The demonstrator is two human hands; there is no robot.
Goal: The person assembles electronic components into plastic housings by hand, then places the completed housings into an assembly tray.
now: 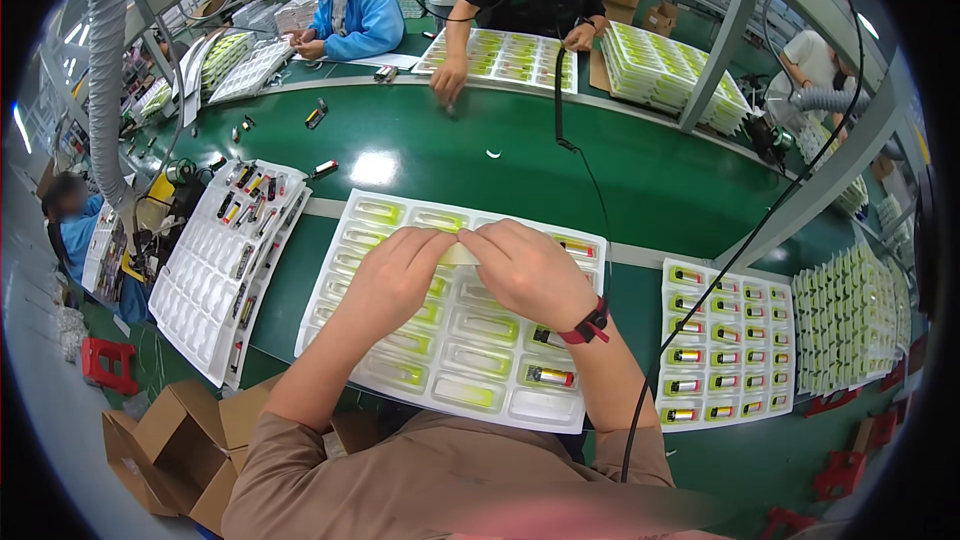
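Observation:
A white blister tray (pixel 447 383) with rows of pockets lies in front of me. Many of its pockets hold clear and yellow-green plastic casings (pixel 486 327). Small black, red and yellow cylindrical parts (pixel 549 376) sit in several pockets of the right column. Above the tray's upper middle, my left hand (pixel 396 275) and my right hand (pixel 528 275) meet with bent, closed fingers. Between their fingertips they pinch a small pale yellow-green piece (pixel 459 255); its exact kind is partly hidden by the fingers. A dark band with a red strap circles my right wrist.
Stacked white trays (pixel 195 270) with loose cylindrical parts stand at left. A filled tray (pixel 722 345) and a tall tray stack (pixel 850 315) are at right. A black cable (pixel 735 280) hangs across the right side. Across the green bench (pixel 420 135) co-workers handle parts. Cardboard boxes (pixel 185 450) stand lower left.

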